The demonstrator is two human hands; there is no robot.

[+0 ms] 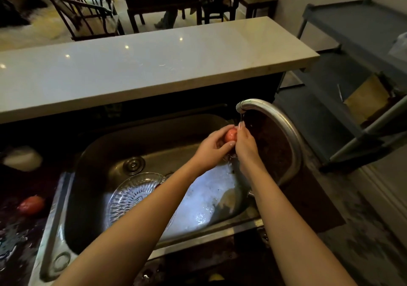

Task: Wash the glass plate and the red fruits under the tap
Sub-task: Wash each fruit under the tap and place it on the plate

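- The left hand [211, 151] cups the red fruit [230, 135] from the side and below, fingers curled round it. The right hand [245, 146] closes on it from the other side, fingertips pinching near its top. All three sit right of centre, just under the mouth of the tap [275, 118], where a thin stream falls.
- Wet skin on a wet, smooth fruit is slippery, so brisk rubbing could squirt it out of both hands and into the sink [154, 135].
- A dropped fruit might land on the glass plate [130, 195], which lies in the basin at lower left of centre (it looks like cut glass, so a chip is the worry).
- The left forearm crosses above the plate's right edge, and pulling that arm back low could knock the plate against the basin.
- A second fruit [30, 205] lies on the dark, wet counter [17, 230] at the far left, beside the sink's rim. A nudge could set it rolling, or it could simply go unwashed.
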